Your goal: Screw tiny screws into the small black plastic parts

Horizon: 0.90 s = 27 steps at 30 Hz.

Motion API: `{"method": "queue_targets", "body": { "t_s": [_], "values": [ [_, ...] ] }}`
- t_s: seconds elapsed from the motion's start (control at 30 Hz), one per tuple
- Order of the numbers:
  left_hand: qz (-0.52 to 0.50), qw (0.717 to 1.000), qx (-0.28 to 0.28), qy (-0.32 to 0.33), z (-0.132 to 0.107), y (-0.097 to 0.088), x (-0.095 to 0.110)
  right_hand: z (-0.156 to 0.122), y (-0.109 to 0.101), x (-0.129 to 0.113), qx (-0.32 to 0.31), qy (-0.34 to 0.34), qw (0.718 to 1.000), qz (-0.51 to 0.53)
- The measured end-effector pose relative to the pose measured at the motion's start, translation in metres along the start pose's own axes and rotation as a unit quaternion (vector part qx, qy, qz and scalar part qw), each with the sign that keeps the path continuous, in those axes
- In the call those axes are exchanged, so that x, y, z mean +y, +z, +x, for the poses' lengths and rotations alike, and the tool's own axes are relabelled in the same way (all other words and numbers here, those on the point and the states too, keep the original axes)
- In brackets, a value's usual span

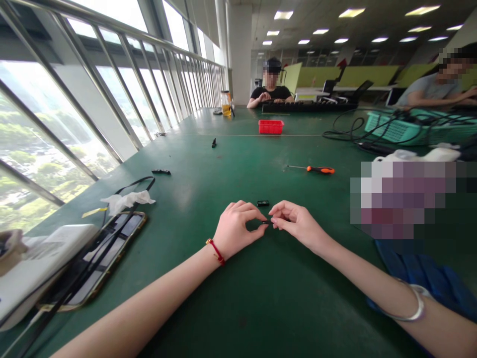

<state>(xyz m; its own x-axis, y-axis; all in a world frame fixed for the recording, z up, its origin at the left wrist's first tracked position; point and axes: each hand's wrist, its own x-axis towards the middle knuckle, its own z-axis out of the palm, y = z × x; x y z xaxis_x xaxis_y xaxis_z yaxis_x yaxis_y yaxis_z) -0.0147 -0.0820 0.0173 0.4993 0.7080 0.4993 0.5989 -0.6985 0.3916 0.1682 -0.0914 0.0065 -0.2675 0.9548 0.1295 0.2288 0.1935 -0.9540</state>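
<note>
Between my two hands is a small black piece (267, 222), too small to name. My left hand (240, 223), with a red cord bracelet at the wrist, pinches its left end between thumb and index finger. The fingertips of my right hand (294, 219) close on its right end. Just beyond the fingers, a small black rectangular part (263, 203) with a hollow top lies on the green table (231, 308). Farther off on the right lies a screwdriver (320, 170) with an orange and black handle.
On the left are a phone (108, 258) under black cables, a crumpled tissue (128, 201) and a white box (48, 258). A red tray (271, 127) and a teal basket (391, 128) with cables stand farther back. Blue cloth (428, 278) lies by my right forearm. Two people sit beyond.
</note>
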Motion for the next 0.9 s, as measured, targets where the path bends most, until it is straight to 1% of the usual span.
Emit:
{"method": "queue_targets", "body": {
  "t_s": [0.07, 0.1, 0.13, 0.17, 0.2, 0.23, 0.27, 0.3, 0.33, 0.37, 0.4, 0.53, 0.67, 0.8, 0.9],
  "values": [
    [-0.006, 1.0, 0.008, -0.003, 0.0, -0.001, -0.001, 0.0, -0.004, -0.002, -0.006, -0.004, 1.0, -0.009],
    [-0.009, 1.0, 0.013, -0.007, 0.001, -0.001, -0.001, 0.002, -0.009, -0.004, -0.005, -0.01, 0.999, -0.031],
    [-0.012, 1.0, 0.016, -0.012, 0.001, -0.001, -0.002, 0.005, -0.016, -0.005, 0.003, -0.02, 0.997, -0.069],
    [-0.014, 1.0, 0.019, -0.017, 0.002, -0.001, -0.002, 0.01, -0.025, -0.007, 0.015, -0.03, 0.99, -0.136],
    [-0.016, 0.999, 0.021, -0.023, 0.003, -0.001, -0.003, 0.017, -0.036, -0.008, 0.041, -0.043, 0.972, -0.229],
    [-0.018, 0.999, 0.021, -0.026, 0.003, -0.001, -0.003, 0.026, -0.048, -0.008, 0.065, -0.052, 0.94, -0.332],
    [-0.019, 0.999, 0.019, -0.028, 0.004, -0.001, -0.003, 0.035, -0.06, -0.008, 0.096, -0.046, 0.893, -0.437],
    [-0.02, 0.999, 0.018, -0.028, 0.004, -0.001, -0.004, 0.045, -0.072, -0.007, 0.126, -0.021, 0.844, -0.522],
    [-0.021, 0.999, 0.015, -0.027, 0.004, -0.001, -0.004, 0.055, -0.082, -0.006, 0.142, 0.024, 0.796, -0.588],
    [-0.022, 0.999, 0.012, -0.027, 0.004, -0.001, -0.004, 0.065, -0.091, -0.004, 0.145, 0.079, 0.755, -0.635],
    [-0.022, 0.999, 0.009, -0.028, 0.003, 0.0, -0.004, 0.074, -0.098, -0.001, 0.149, 0.104, 0.741, -0.646],
    [-0.021, 0.999, 0.002, -0.035, 0.002, 0.0, -0.005, 0.099, -0.113, 0.014, 0.149, 0.164, 0.718, -0.66],
    [-0.018, 0.999, -0.005, -0.042, 0.002, 0.0, -0.006, 0.106, -0.125, 0.026, 0.153, 0.216, 0.699, -0.664],
    [-0.012, 0.999, -0.01, -0.05, 0.002, 0.0, -0.007, 0.105, -0.135, 0.03, 0.153, 0.221, 0.686, -0.676],
    [-0.011, 0.999, -0.011, -0.052, 0.002, 0.001, -0.008, 0.103, -0.134, 0.028, 0.158, 0.212, 0.688, -0.676]
  ]
}}
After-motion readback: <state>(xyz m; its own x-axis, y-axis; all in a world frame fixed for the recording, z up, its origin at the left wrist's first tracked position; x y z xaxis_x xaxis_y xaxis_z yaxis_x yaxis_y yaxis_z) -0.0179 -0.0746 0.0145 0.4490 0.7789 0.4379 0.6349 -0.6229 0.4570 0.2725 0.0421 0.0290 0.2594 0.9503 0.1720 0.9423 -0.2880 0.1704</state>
